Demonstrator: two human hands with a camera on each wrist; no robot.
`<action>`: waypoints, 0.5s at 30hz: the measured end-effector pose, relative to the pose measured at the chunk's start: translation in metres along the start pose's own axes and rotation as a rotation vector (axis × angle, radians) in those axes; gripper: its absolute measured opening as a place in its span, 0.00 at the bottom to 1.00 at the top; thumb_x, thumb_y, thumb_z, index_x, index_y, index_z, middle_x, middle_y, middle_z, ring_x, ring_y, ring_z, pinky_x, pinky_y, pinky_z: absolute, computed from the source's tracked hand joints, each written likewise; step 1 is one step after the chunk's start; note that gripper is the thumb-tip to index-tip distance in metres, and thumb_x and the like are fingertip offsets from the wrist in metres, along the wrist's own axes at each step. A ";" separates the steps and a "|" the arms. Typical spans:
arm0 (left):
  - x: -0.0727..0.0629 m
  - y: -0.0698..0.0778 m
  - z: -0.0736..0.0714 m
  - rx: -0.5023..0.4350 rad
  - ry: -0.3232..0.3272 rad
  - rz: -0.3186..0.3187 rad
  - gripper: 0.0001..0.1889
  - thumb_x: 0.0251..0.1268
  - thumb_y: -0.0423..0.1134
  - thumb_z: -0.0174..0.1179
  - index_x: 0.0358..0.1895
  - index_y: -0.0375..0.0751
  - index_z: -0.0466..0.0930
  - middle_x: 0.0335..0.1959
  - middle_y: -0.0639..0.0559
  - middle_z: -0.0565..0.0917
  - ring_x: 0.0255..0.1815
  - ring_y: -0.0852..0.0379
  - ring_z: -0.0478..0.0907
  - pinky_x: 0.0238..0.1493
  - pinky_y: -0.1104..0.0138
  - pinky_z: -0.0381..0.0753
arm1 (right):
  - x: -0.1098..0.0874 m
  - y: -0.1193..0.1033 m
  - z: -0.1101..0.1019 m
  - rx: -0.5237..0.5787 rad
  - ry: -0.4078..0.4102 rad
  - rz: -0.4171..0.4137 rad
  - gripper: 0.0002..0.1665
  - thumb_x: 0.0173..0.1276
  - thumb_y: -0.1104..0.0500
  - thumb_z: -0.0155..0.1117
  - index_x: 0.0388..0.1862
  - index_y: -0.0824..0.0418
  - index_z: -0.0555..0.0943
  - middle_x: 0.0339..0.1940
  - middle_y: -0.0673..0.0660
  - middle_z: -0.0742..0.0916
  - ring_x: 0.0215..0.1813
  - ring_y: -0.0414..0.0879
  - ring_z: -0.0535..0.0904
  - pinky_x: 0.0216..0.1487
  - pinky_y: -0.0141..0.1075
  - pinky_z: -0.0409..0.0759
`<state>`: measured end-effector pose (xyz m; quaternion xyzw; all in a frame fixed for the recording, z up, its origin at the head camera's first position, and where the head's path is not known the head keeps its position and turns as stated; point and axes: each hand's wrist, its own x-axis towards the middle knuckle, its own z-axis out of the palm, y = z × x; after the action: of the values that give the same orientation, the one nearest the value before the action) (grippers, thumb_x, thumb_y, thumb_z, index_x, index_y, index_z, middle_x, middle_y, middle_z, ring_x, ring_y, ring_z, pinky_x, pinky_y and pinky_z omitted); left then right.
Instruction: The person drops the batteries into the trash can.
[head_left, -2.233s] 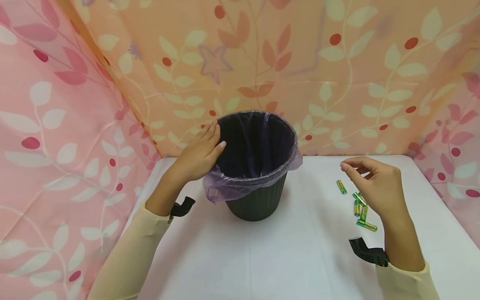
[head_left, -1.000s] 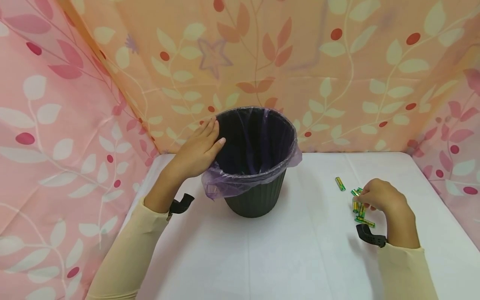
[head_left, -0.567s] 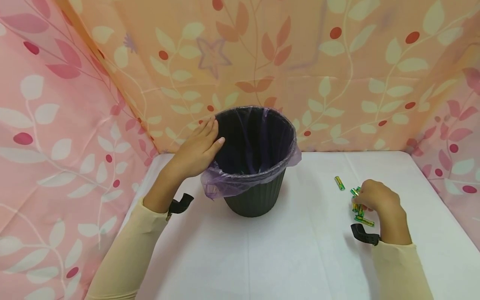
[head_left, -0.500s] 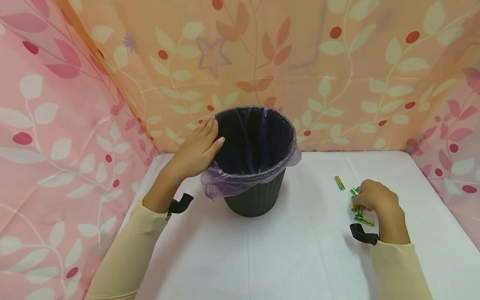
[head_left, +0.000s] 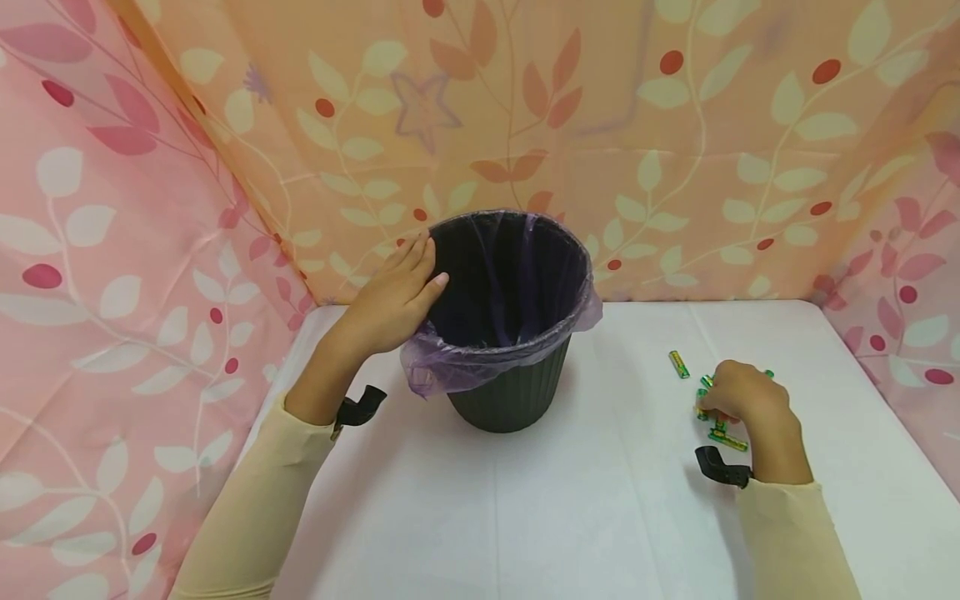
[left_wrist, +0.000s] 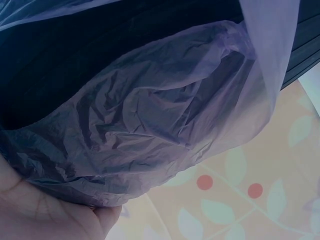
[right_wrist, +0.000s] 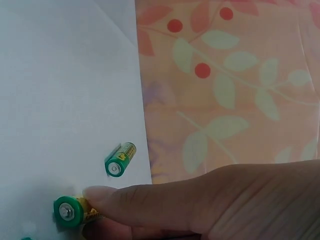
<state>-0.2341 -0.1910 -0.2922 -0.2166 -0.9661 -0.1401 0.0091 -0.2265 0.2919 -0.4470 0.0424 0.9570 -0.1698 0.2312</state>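
A black ribbed wastebasket (head_left: pixel 510 400) stands upright on the table, lined with a thin purple bin bag (head_left: pixel 468 371) folded over its rim. My left hand (head_left: pixel 386 304) rests on the basket's left rim with its fingers straight. In the left wrist view part of the palm (left_wrist: pixel 45 210) lies against the crinkled bag. My right hand (head_left: pixel 750 400) is low over a cluster of green and yellow batteries, thumb and finger pinching one battery (right_wrist: pixel 70 212). Another battery (head_left: pixel 729 440) lies just in front of the hand, and a separate battery (head_left: pixel 678 364) lies beyond it. The hand partly hides the cluster.
The white-covered table (head_left: pixel 570 517) carries the basket and batteries. A pink patterned cloth (head_left: pixel 112 333) hangs at the left, and an orange patterned cloth (head_left: pixel 660 233) closes off the back, close behind the basket.
My right hand has come down onto the battery cluster, pinched a battery and drawn it slightly left. One battery now shows behind the hand. My left hand has stayed on the rim.
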 end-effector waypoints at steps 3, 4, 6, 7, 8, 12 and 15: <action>0.000 0.000 0.000 -0.002 -0.004 -0.002 0.36 0.84 0.55 0.32 0.81 0.31 0.41 0.84 0.41 0.40 0.84 0.49 0.30 0.81 0.55 0.33 | 0.002 0.000 0.001 -0.006 -0.005 0.004 0.20 0.61 0.50 0.73 0.29 0.65 0.79 0.26 0.60 0.80 0.32 0.53 0.77 0.34 0.47 0.71; 0.000 0.000 0.000 -0.002 -0.005 -0.003 0.36 0.84 0.55 0.32 0.81 0.31 0.41 0.84 0.41 0.39 0.84 0.49 0.30 0.81 0.56 0.32 | 0.003 0.000 0.001 -0.007 -0.005 0.002 0.20 0.61 0.50 0.73 0.30 0.66 0.79 0.26 0.60 0.80 0.32 0.53 0.77 0.34 0.47 0.71; 0.000 0.000 0.000 -0.001 -0.007 -0.004 0.36 0.84 0.55 0.32 0.81 0.31 0.41 0.84 0.41 0.39 0.84 0.49 0.30 0.81 0.56 0.32 | 0.003 0.001 0.002 -0.004 -0.002 -0.001 0.20 0.61 0.49 0.73 0.31 0.66 0.79 0.26 0.60 0.80 0.32 0.53 0.77 0.34 0.47 0.71; 0.000 0.000 0.000 -0.001 -0.007 -0.005 0.36 0.84 0.55 0.32 0.81 0.32 0.41 0.84 0.41 0.39 0.84 0.49 0.30 0.81 0.56 0.32 | 0.004 0.000 0.002 -0.002 -0.001 -0.005 0.20 0.61 0.50 0.73 0.31 0.66 0.78 0.26 0.60 0.80 0.32 0.53 0.77 0.33 0.47 0.71; 0.000 0.000 0.000 0.000 -0.006 -0.005 0.36 0.84 0.55 0.32 0.81 0.32 0.41 0.84 0.41 0.39 0.84 0.49 0.30 0.81 0.56 0.32 | 0.004 0.000 0.002 -0.002 0.001 -0.008 0.20 0.61 0.50 0.73 0.30 0.66 0.78 0.25 0.60 0.80 0.32 0.53 0.77 0.33 0.47 0.72; 0.000 0.000 0.000 0.004 -0.001 0.001 0.36 0.84 0.55 0.32 0.81 0.31 0.41 0.84 0.40 0.40 0.84 0.48 0.30 0.81 0.54 0.34 | 0.003 -0.001 0.002 -0.009 0.001 -0.021 0.16 0.60 0.53 0.71 0.27 0.64 0.77 0.24 0.58 0.79 0.30 0.52 0.76 0.32 0.46 0.71; 0.000 0.000 0.000 0.007 0.002 0.004 0.36 0.84 0.54 0.32 0.80 0.30 0.42 0.83 0.39 0.41 0.84 0.48 0.31 0.81 0.53 0.35 | 0.002 -0.002 0.003 -0.022 -0.001 -0.048 0.15 0.60 0.54 0.69 0.24 0.63 0.76 0.23 0.57 0.79 0.29 0.51 0.75 0.31 0.44 0.71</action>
<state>-0.2345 -0.1908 -0.2925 -0.2182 -0.9662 -0.1372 0.0112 -0.2279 0.2893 -0.4499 0.0168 0.9595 -0.1648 0.2281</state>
